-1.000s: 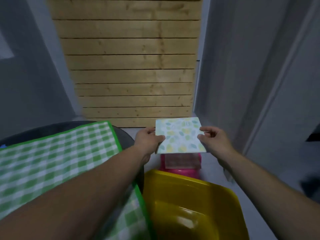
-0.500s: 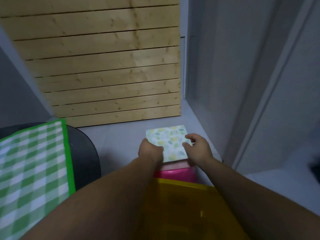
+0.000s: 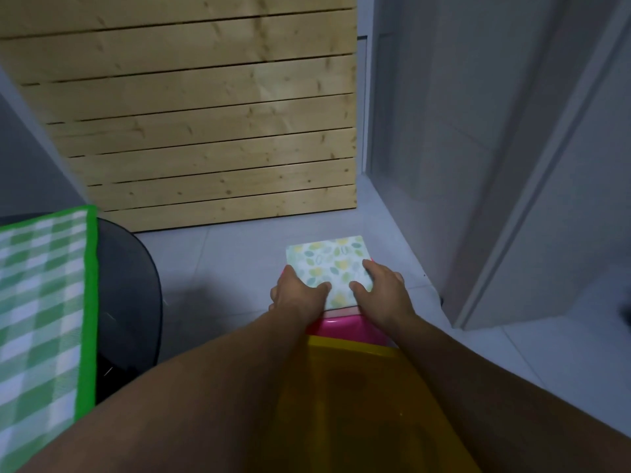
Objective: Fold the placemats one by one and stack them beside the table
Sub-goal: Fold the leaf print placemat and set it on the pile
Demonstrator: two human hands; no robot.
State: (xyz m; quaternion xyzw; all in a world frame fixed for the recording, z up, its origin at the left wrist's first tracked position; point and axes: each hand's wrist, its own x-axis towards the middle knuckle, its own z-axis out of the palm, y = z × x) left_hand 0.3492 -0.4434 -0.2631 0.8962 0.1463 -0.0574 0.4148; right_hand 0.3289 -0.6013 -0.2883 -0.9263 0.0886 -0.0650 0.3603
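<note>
Nearest is a glossy yellow plastic tub (image 3: pixel 358 387), and beyond it a pink plastic object (image 3: pixel 341 324) carries the square folded placemat (image 3: pixel 327 264), pale with a leaf print. The left hand (image 3: pixel 297 295) and right hand (image 3: pixel 382 291) grip its near corners, thumbs on top. To the left, a green checked placemat (image 3: pixel 41 302) covers the dark round desk (image 3: pixel 126 285). Farthest is a slatted pine panel (image 3: pixel 205 131).

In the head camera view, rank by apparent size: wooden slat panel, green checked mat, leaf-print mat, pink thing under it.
1. wooden slat panel
2. green checked mat, nearer the camera and cut off by the frame
3. leaf-print mat
4. pink thing, mostly hidden
</note>
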